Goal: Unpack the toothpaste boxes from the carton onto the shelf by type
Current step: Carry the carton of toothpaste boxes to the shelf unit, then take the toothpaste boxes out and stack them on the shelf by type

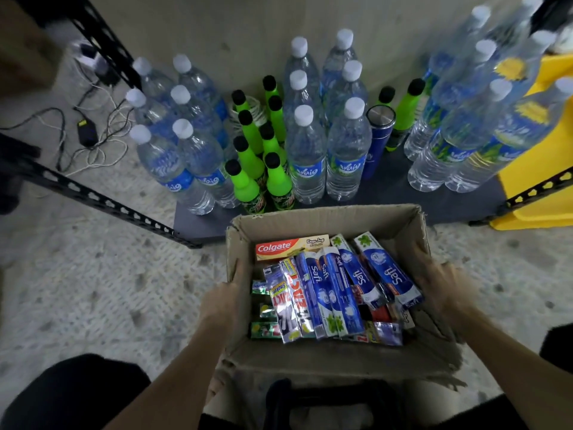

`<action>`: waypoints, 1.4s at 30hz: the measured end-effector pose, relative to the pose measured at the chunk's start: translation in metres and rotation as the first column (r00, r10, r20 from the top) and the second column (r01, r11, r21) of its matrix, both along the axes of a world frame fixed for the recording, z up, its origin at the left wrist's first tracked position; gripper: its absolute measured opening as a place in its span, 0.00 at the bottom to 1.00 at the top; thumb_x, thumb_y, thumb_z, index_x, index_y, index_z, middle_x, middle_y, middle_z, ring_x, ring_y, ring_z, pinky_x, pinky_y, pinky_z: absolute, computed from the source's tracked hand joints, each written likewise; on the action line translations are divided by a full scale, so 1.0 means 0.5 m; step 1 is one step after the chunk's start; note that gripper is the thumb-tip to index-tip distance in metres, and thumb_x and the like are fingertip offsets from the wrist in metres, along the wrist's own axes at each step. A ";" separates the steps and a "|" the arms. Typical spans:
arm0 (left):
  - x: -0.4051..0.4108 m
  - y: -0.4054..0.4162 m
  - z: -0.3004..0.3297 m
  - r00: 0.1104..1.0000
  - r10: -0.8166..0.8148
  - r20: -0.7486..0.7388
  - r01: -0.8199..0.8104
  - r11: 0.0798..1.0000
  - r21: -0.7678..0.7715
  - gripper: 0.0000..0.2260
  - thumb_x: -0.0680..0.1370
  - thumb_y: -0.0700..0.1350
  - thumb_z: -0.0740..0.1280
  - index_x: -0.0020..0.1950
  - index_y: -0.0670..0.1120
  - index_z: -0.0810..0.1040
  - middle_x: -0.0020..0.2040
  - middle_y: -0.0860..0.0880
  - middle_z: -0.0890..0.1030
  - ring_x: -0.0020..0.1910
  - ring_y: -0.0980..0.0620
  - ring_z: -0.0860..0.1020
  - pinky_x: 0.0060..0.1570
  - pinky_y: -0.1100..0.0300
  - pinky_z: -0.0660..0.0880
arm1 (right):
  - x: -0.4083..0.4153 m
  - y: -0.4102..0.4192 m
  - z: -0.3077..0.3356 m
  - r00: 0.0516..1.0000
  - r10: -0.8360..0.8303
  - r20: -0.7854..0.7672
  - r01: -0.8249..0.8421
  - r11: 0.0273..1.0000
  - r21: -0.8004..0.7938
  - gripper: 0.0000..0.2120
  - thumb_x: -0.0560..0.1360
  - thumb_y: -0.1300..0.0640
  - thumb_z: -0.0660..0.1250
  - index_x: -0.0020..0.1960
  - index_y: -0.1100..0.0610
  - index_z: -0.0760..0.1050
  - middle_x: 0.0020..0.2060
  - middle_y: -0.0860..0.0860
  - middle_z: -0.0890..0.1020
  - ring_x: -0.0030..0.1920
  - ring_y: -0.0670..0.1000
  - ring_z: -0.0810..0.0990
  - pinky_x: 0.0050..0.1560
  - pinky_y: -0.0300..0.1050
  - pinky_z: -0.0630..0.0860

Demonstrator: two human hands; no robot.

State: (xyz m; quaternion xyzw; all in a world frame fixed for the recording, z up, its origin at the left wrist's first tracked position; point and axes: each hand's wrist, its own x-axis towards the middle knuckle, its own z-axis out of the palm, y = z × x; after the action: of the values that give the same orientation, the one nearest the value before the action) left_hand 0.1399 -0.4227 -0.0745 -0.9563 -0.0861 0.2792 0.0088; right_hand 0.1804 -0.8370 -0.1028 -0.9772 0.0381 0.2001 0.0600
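An open brown carton [325, 221] sits low in the middle of the head view, in front of the bottom shelf. My left hand [221, 297] grips its left wall, and my right hand [440, 287] grips its right wall. Inside lie several toothpaste boxes: blue and white Safi boxes [333, 293], a red and yellow Colgate box [290, 247], silver Zact boxes [290, 305] and small green boxes [263, 330].
The dark bottom shelf [434, 200] carries several clear water bottles [310, 156], green bottles with black caps [248, 169] and a blue flask [376, 141]. A yellow bin [539, 169] stands at the right. Black perforated shelf rails [102, 200] and loose cables [86, 131] lie at the left.
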 end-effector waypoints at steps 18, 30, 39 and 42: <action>-0.028 0.064 -0.108 0.931 0.338 0.134 -0.292 0.914 -0.281 0.62 0.57 0.66 0.71 0.83 0.47 0.45 0.65 0.29 0.71 0.57 0.30 0.77 0.56 0.41 0.75 | -0.050 0.057 0.017 0.986 -0.110 0.122 0.112 0.994 -0.007 0.44 0.76 0.51 0.66 0.82 0.49 0.43 0.67 0.63 0.68 0.62 0.65 0.72 0.60 0.60 0.70; -0.072 -0.112 -0.014 0.913 -0.110 0.392 0.121 0.993 -0.005 0.28 0.78 0.53 0.66 0.75 0.44 0.65 0.74 0.38 0.64 0.73 0.38 0.63 0.73 0.44 0.62 | -0.119 0.155 0.073 0.961 0.001 0.278 -0.016 0.998 0.053 0.28 0.78 0.41 0.64 0.72 0.55 0.67 0.55 0.61 0.80 0.56 0.63 0.76 0.55 0.57 0.71; -0.069 -0.123 -0.103 0.826 0.557 -0.088 -0.450 0.557 -0.698 0.26 0.78 0.46 0.72 0.72 0.44 0.67 0.65 0.44 0.77 0.64 0.43 0.77 0.62 0.55 0.71 | -0.181 0.256 0.013 0.989 -0.077 -0.130 0.105 0.969 0.224 0.33 0.81 0.36 0.56 0.80 0.48 0.51 0.63 0.56 0.80 0.61 0.58 0.80 0.60 0.55 0.74; -0.069 -0.129 -0.135 0.787 0.592 -0.172 -0.509 0.466 -0.724 0.35 0.77 0.44 0.74 0.79 0.45 0.60 0.69 0.44 0.77 0.67 0.43 0.75 0.67 0.51 0.72 | -0.184 0.272 -0.012 0.977 -0.099 -0.190 0.151 0.948 0.280 0.37 0.81 0.36 0.56 0.81 0.49 0.44 0.62 0.56 0.82 0.58 0.59 0.82 0.61 0.55 0.74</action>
State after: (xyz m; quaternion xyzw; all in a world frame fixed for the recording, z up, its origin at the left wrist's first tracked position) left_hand 0.1052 -0.4873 -0.1418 -0.8075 -0.2691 0.2269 -0.4732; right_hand 0.0886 -0.7009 -0.1089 -0.9320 0.0752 0.2836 0.2129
